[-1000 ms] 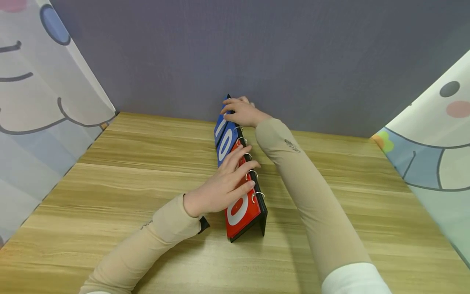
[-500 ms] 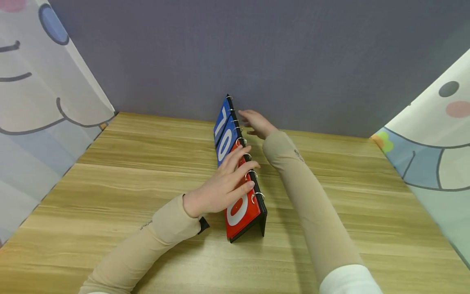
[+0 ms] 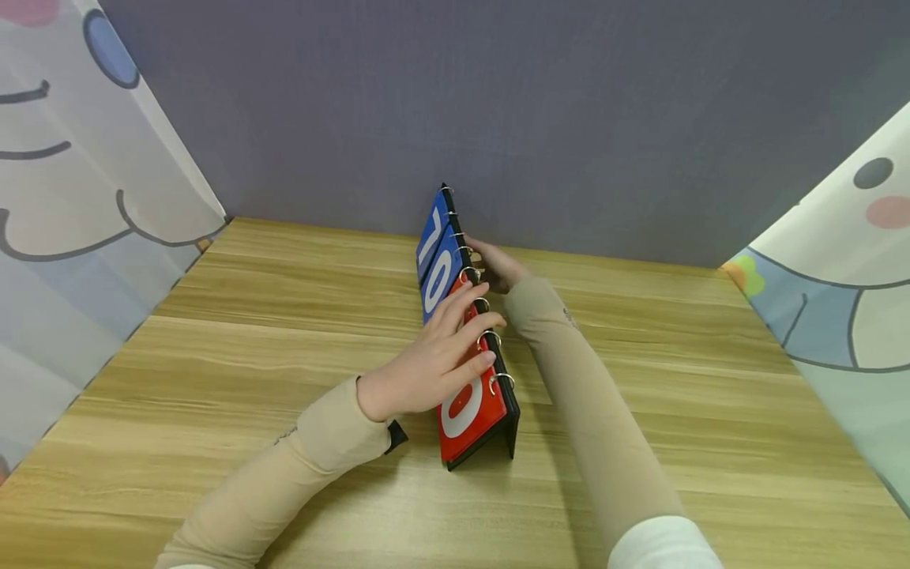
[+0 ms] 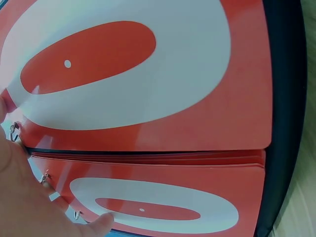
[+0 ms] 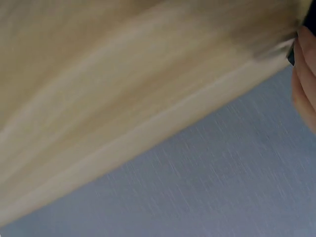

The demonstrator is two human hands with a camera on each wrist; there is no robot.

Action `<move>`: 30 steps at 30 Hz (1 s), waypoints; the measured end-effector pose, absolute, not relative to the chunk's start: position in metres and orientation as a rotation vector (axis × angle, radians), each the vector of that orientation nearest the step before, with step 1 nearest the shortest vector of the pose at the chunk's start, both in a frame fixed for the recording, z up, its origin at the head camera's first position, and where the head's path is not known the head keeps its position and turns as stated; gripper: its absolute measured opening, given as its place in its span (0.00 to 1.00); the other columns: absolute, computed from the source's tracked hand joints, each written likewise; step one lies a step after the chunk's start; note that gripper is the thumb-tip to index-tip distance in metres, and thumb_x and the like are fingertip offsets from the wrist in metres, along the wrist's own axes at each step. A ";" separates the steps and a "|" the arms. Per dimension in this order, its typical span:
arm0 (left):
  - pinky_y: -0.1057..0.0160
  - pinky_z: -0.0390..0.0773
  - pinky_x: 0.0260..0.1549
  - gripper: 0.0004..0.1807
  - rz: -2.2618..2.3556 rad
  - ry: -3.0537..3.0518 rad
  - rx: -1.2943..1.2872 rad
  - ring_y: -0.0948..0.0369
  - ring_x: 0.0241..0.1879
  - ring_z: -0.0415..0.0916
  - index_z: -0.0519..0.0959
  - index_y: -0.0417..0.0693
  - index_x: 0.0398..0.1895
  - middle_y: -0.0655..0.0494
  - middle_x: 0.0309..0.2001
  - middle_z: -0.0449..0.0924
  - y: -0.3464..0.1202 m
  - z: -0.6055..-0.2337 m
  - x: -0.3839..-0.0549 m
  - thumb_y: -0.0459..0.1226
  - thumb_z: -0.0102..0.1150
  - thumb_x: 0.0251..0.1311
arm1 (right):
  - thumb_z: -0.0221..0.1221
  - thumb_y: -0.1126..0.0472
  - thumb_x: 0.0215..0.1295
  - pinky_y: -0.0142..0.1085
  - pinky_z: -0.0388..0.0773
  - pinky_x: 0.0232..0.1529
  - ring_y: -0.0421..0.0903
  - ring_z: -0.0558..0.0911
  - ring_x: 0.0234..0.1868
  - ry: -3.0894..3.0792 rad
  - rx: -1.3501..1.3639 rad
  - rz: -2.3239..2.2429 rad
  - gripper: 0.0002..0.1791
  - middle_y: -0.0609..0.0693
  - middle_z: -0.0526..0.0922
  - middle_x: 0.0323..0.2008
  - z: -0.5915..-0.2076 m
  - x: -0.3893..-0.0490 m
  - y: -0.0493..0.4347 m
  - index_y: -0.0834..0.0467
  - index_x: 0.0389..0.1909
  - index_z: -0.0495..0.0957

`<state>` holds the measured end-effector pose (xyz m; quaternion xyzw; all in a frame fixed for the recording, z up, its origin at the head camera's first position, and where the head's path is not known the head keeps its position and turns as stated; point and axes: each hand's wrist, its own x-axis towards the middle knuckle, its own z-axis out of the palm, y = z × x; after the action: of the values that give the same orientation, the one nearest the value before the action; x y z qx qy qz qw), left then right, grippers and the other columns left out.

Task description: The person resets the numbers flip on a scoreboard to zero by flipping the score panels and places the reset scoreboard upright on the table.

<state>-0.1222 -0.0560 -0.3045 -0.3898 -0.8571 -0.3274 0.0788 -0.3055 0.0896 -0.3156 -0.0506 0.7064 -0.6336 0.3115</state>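
Note:
A tent-shaped flip scoreboard (image 3: 490, 427) stands on the table, its cards on metal rings along a black spine. Blue cards (image 3: 446, 257) with white digits, a 0 among them, are at the far end. Red cards (image 4: 247, 108) with white zeros are at the near end. My left hand (image 3: 426, 363) rests with spread fingers over the red cards, fingertips at the ringed top edge; its thumb (image 4: 101, 224) lies on a red card. Behind the scoreboard, my right hand (image 3: 503, 267) is beside the blue section, fingers (image 5: 307, 64) at the black back, fingertips partly hidden.
A wood-grain table (image 3: 284, 332) lies under everything, with a grey-purple partition (image 3: 604, 134) along its back edge. Cartoon-printed cloths (image 3: 142, 190) hang at both sides. A small black piece (image 3: 396, 436) shows beneath my left wrist.
My right hand has left the top of the blue cards, drawn back to the right, then come down and nearer against the scoreboard's back. My left hand has stayed put.

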 end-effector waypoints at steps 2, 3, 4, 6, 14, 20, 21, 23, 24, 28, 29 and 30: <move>0.41 0.47 0.68 0.29 -0.979 -2.561 -1.171 0.50 0.74 0.32 0.64 0.50 0.62 0.47 0.74 0.38 -0.056 -0.304 -0.122 0.57 0.26 0.72 | 0.36 0.42 0.73 0.38 0.75 0.47 0.51 0.74 0.53 1.842 -0.097 -1.728 0.31 0.61 0.64 0.64 -0.319 -0.308 0.090 0.54 0.71 0.55; 0.41 0.47 0.68 0.26 -0.980 -2.560 -1.172 0.50 0.74 0.32 0.64 0.50 0.62 0.47 0.74 0.38 -0.056 -0.304 -0.122 0.54 0.29 0.73 | 0.38 0.42 0.73 0.39 0.75 0.48 0.52 0.73 0.56 1.826 -0.070 -1.763 0.31 0.60 0.63 0.65 -0.321 -0.310 0.090 0.53 0.71 0.55; 0.41 0.47 0.68 0.23 -0.982 -2.560 -1.172 0.50 0.74 0.32 0.64 0.50 0.62 0.47 0.74 0.38 -0.056 -0.304 -0.122 0.51 0.33 0.73 | 0.39 0.41 0.73 0.40 0.74 0.49 0.52 0.71 0.59 1.810 -0.047 -1.797 0.32 0.60 0.63 0.65 -0.323 -0.311 0.091 0.53 0.71 0.54; 0.41 0.47 0.68 0.20 -0.986 -2.563 -1.170 0.50 0.74 0.32 0.64 0.49 0.62 0.47 0.75 0.38 -0.057 -0.303 -0.121 0.46 0.39 0.73 | 0.41 0.42 0.72 0.42 0.73 0.52 0.52 0.67 0.64 1.779 -0.007 -1.860 0.32 0.58 0.61 0.67 -0.326 -0.314 0.091 0.52 0.72 0.53; 0.40 0.46 0.68 0.23 -1.003 -2.594 -1.154 0.51 0.74 0.29 0.63 0.51 0.63 0.50 0.75 0.36 -0.057 -0.303 -0.121 0.51 0.33 0.73 | 0.44 0.42 0.71 0.40 0.72 0.52 0.52 0.67 0.63 1.765 0.017 -1.912 0.32 0.58 0.61 0.66 -0.331 -0.314 0.089 0.52 0.70 0.55; 0.40 0.46 0.68 0.22 -1.003 -2.585 -1.155 0.51 0.74 0.29 0.63 0.51 0.63 0.49 0.75 0.36 -0.058 -0.303 -0.121 0.50 0.35 0.73 | 0.49 0.42 0.68 0.43 0.68 0.61 0.52 0.66 0.65 1.768 0.038 -1.926 0.32 0.59 0.61 0.65 -0.333 -0.313 0.091 0.52 0.69 0.58; 0.40 0.46 0.68 0.21 -1.003 -2.583 -1.155 0.51 0.74 0.29 0.63 0.51 0.63 0.48 0.75 0.36 -0.057 -0.303 -0.121 0.48 0.37 0.73 | 0.50 0.44 0.69 0.42 0.69 0.60 0.50 0.68 0.63 1.779 0.055 -1.927 0.31 0.58 0.64 0.64 -0.332 -0.313 0.091 0.53 0.68 0.59; 0.40 0.46 0.68 0.19 -1.004 -2.582 -1.154 0.51 0.74 0.29 0.63 0.51 0.63 0.48 0.75 0.37 -0.057 -0.302 -0.120 0.44 0.41 0.72 | 0.50 0.49 0.70 0.36 0.73 0.55 0.45 0.76 0.55 1.825 0.142 -1.944 0.25 0.53 0.74 0.56 -0.330 -0.311 0.089 0.57 0.63 0.66; 0.39 0.46 0.68 0.19 -1.008 -2.580 -1.155 0.51 0.74 0.29 0.63 0.51 0.63 0.47 0.75 0.37 -0.057 -0.302 -0.120 0.43 0.42 0.72 | 0.51 0.52 0.70 0.32 0.76 0.50 0.42 0.79 0.48 1.853 0.173 -1.950 0.21 0.50 0.79 0.49 -0.329 -0.310 0.088 0.58 0.57 0.70; 0.39 0.46 0.68 0.19 -1.010 -2.584 -1.154 0.50 0.74 0.29 0.63 0.50 0.63 0.48 0.75 0.37 -0.056 -0.302 -0.121 0.41 0.43 0.71 | 0.59 0.60 0.64 0.23 0.72 0.26 0.33 0.74 0.23 2.017 0.328 -2.019 0.09 0.39 0.76 0.22 -0.327 -0.308 0.088 0.60 0.42 0.76; 0.39 0.45 0.68 0.19 -1.011 -2.583 -1.155 0.50 0.74 0.29 0.63 0.50 0.63 0.48 0.75 0.37 -0.056 -0.302 -0.121 0.41 0.43 0.71 | 0.61 0.61 0.62 0.23 0.70 0.25 0.34 0.72 0.24 2.064 0.362 -2.042 0.10 0.40 0.75 0.24 -0.327 -0.307 0.089 0.60 0.42 0.76; 0.40 0.45 0.68 0.19 -1.010 -2.585 -1.155 0.50 0.74 0.29 0.63 0.50 0.63 0.48 0.75 0.37 -0.056 -0.302 -0.122 0.41 0.44 0.71 | 0.62 0.62 0.61 0.24 0.69 0.26 0.35 0.72 0.25 2.117 0.392 -2.048 0.14 0.43 0.76 0.28 -0.328 -0.308 0.090 0.62 0.46 0.77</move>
<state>-0.1215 -0.0563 -0.3019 -0.3832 -0.8579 -0.3354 0.0678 -0.3083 0.0905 -0.3275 0.1315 0.7099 -0.6867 0.0847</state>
